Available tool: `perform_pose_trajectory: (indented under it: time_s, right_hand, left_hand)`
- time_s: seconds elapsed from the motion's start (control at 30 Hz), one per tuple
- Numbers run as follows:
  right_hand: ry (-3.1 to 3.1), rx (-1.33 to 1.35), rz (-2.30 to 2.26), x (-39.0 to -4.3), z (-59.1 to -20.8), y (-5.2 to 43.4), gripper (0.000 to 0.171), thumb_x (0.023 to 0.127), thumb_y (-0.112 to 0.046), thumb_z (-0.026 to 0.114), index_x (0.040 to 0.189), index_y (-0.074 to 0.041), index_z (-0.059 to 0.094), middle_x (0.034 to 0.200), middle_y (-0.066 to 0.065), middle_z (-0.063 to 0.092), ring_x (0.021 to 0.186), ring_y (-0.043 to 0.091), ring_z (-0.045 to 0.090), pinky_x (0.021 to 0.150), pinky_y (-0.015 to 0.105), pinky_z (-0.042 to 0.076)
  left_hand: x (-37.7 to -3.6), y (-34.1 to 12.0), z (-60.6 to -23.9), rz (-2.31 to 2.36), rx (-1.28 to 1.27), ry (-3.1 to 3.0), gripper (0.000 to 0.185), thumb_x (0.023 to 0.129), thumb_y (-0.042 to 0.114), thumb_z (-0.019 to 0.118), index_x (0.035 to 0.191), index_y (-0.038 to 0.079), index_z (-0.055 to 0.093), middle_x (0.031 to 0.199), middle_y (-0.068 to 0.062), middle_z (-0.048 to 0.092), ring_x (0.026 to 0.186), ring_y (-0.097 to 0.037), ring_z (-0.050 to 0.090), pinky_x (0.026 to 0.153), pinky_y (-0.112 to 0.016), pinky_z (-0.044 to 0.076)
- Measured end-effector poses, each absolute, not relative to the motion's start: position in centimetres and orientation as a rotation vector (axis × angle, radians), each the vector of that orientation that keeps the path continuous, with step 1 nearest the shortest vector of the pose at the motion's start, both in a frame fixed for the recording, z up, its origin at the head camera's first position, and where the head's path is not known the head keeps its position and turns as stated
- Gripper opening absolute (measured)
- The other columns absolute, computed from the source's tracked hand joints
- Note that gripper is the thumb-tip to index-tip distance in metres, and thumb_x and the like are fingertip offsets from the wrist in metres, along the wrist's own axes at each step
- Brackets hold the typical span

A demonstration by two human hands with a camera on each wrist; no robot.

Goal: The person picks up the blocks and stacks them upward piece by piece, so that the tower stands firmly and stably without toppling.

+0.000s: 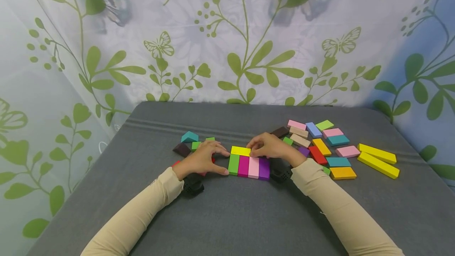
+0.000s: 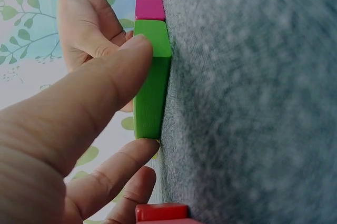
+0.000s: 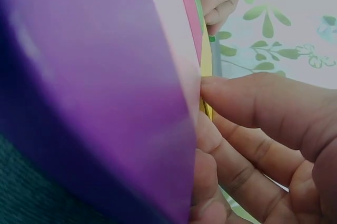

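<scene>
While your left hand (image 1: 202, 160) braces the green block (image 1: 233, 164) with thumb and straight fingers, your right hand (image 1: 267, 146) curls its fingers around the yellow block (image 1: 240, 151), laid across the row's far end mid-counter (image 1: 227, 216). You seem to be squaring it up; next, press it flush without shifting the row.

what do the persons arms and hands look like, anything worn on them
Both arms wear long, close-fitting beige fabric sleeves reaching the wrists. A small black camera unit is strapped under the left wrist, and another black one under the right. The left hand and right hand are bare: no gloves, rings or markings show.
</scene>
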State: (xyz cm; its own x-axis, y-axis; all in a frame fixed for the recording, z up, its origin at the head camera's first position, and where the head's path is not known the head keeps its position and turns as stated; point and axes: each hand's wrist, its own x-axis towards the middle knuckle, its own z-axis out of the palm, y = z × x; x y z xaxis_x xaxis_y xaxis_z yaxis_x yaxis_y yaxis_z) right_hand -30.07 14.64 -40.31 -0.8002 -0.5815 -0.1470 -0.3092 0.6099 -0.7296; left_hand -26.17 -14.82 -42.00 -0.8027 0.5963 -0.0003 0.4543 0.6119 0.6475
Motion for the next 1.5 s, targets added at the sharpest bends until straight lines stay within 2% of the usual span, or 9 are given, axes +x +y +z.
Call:
perform_pose_trajectory:
  time_s: [0.23,0.4,0.63,1.0,1.1,1.17,1.27,1.33,1.5]
  right_hand:
    - [2.438,-0.774,-1.022,-30.2,-39.8,15.6,0.032,0.103,-0.013,0.073,0.130,0.003,0.073,0.109,0.009,0.078,0.089,0.018,0.065,0.069,0.032,0.053]
    - [2.444,-0.901,-1.086,-30.1,-38.9,17.9,0.029,0.105,-0.005,0.068,0.131,0.008,0.071,0.119,0.021,0.076,0.103,0.031,0.072,0.076,0.036,0.057]
    - [2.622,-0.919,-1.000,-29.7,-38.0,21.6,0.027,0.105,-0.006,0.070,0.128,0.007,0.073,0.120,0.020,0.076,0.105,0.030,0.072,0.092,0.043,0.058]
    - [2.688,-0.845,-0.948,-29.9,-39.1,25.9,0.027,0.102,0.005,0.067,0.129,0.009,0.071,0.121,0.026,0.073,0.101,0.038,0.072,0.087,0.051,0.061]
    - [2.688,-0.866,-0.952,-30.2,-39.4,25.9,0.032,0.101,0.008,0.065,0.132,0.012,0.068,0.113,0.022,0.072,0.085,0.028,0.067,0.076,0.040,0.057]
    - [2.690,-0.885,-0.945,-30.4,-39.6,25.8,0.034,0.100,0.011,0.064,0.134,0.013,0.067,0.095,0.014,0.066,0.072,0.016,0.056,0.067,0.032,0.047]
    - [2.693,-0.908,-0.921,-30.7,-39.7,25.4,0.036,0.098,0.013,0.064,0.133,0.013,0.067,0.079,0.004,0.054,0.061,0.009,0.039,0.062,0.029,0.035]
    - [2.696,-0.910,-0.892,-30.8,-39.7,25.3,0.034,0.097,0.013,0.065,0.131,0.012,0.068,0.075,0.002,0.048,0.060,0.008,0.037,0.062,0.029,0.034]
    - [2.685,-0.897,-0.872,-30.7,-39.5,25.0,0.027,0.095,0.008,0.075,0.121,0.010,0.070,0.084,0.004,0.050,0.066,0.013,0.041,0.066,0.031,0.037]
  left_hand:
    - [-26.3,-14.8,-42.1,0.961,0.865,2.613,0.059,0.088,0.032,0.092,0.138,0.006,0.073,0.148,-0.016,0.062,0.149,-0.042,0.039,0.123,-0.070,0.019]
    - [-26.2,-15.0,-42.0,0.951,0.885,2.607,0.065,0.089,0.031,0.091,0.142,0.004,0.066,0.148,-0.017,0.061,0.150,-0.042,0.037,0.124,-0.067,0.020]
    - [-26.2,-15.0,-41.6,0.922,0.923,2.593,0.082,0.088,0.032,0.092,0.153,-0.001,0.055,0.148,-0.015,0.061,0.147,-0.040,0.039,0.123,-0.063,0.024]
    - [-26.7,-14.8,-40.5,0.734,0.948,2.600,0.092,0.088,0.038,0.090,0.162,0.004,0.047,0.162,-0.016,0.052,0.151,-0.044,0.037,0.122,-0.067,0.024]
    - [-26.9,-14.7,-40.4,0.705,0.962,2.607,0.093,0.087,0.040,0.091,0.162,0.006,0.048,0.163,-0.015,0.050,0.149,-0.044,0.039,0.118,-0.066,0.027]
    - [-27.1,-14.6,-40.5,0.695,0.970,2.605,0.092,0.087,0.040,0.092,0.161,0.008,0.049,0.163,-0.013,0.051,0.147,-0.043,0.040,0.116,-0.066,0.028]
    - [-27.3,-14.5,-40.5,0.692,0.972,2.598,0.091,0.086,0.040,0.093,0.161,0.009,0.051,0.162,-0.012,0.052,0.146,-0.042,0.041,0.114,-0.065,0.027]
    - [-27.4,-14.5,-40.6,0.693,0.974,2.594,0.090,0.086,0.039,0.093,0.161,0.010,0.051,0.161,-0.011,0.054,0.146,-0.041,0.041,0.114,-0.065,0.027]
    - [-27.6,-14.5,-41.0,0.718,0.981,2.593,0.089,0.086,0.038,0.094,0.160,0.010,0.053,0.154,-0.009,0.060,0.141,-0.038,0.045,0.111,-0.062,0.027]
